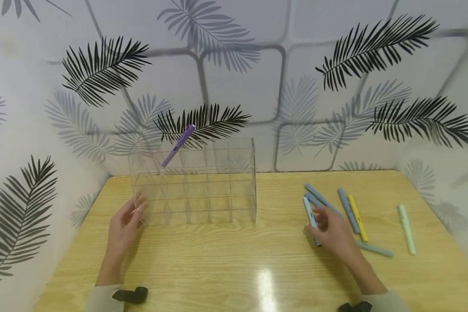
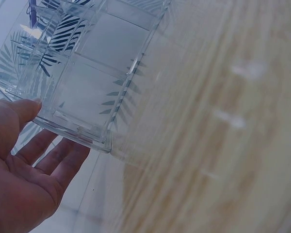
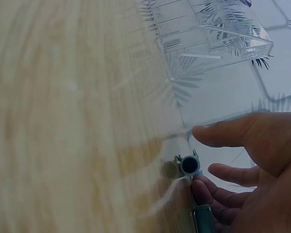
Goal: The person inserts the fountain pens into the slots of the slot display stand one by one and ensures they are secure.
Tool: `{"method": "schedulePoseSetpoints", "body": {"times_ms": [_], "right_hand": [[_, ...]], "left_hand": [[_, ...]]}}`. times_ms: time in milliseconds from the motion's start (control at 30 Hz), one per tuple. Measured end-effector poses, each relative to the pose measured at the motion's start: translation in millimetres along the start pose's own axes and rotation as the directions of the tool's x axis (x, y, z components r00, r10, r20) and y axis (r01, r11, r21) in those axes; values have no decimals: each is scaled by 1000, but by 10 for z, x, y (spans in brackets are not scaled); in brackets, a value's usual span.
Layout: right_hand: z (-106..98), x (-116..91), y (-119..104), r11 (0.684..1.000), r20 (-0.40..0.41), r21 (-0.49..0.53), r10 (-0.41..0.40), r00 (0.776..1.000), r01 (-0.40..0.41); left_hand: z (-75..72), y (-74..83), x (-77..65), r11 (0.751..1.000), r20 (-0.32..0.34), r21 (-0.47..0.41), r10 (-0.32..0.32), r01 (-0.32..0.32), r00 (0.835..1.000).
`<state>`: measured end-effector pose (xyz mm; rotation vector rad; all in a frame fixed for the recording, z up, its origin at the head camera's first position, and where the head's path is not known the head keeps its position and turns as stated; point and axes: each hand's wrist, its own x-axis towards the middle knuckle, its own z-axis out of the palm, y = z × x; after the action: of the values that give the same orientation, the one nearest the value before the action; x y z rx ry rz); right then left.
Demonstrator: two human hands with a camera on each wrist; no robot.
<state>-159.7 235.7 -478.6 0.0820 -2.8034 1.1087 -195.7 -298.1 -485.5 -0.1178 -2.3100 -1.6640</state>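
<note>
We found the light blue pen on the table. The right hand stood around it, thumb and fingers parted; we could not tell whether they touched it. We judged the pen light and stiff, its smooth barrel apt to slip or roll, so best pinched mid-length. Near it lay a darker blue pen and a yellow pen. Well apart, the left hand gripped the clear rack by its side; we took its panels for rigid, brittle, safest held there. A purple pen stood tilted at its top.
</note>
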Motion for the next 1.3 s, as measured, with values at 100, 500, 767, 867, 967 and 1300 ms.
{"method": "schedulePoseSetpoints", "body": {"times_ms": [100,500,767,867,967,1300], "right_hand": [[9,-10,15,1000,15,-10,-2,1000,2],[13,-40,9,1000,6,17,-15,1000,15],[6,-23,14,998,-68,43,-34,997,37],[-10,-6,20,994,-118,94,-48,992,59],[-40,1,3,988,-166,129,-67,984,89],[-144,-7,-78,862,-207,479,-69,976,163]], "left_hand": [[-4,-10,2,1000,2,-7,6,-6,1000],[-28,-7,-38,1000,-8,-3,16,-16,1000],[-29,-42,-45,1000,-9,-7,8,-8,1000],[-17,-41,-42,1000,-7,-5,9,-9,1000],[-5,-35,-37,1000,-11,0,17,-17,1000],[7,2,-48,1000,-10,-13,-5,5,1000]]}}
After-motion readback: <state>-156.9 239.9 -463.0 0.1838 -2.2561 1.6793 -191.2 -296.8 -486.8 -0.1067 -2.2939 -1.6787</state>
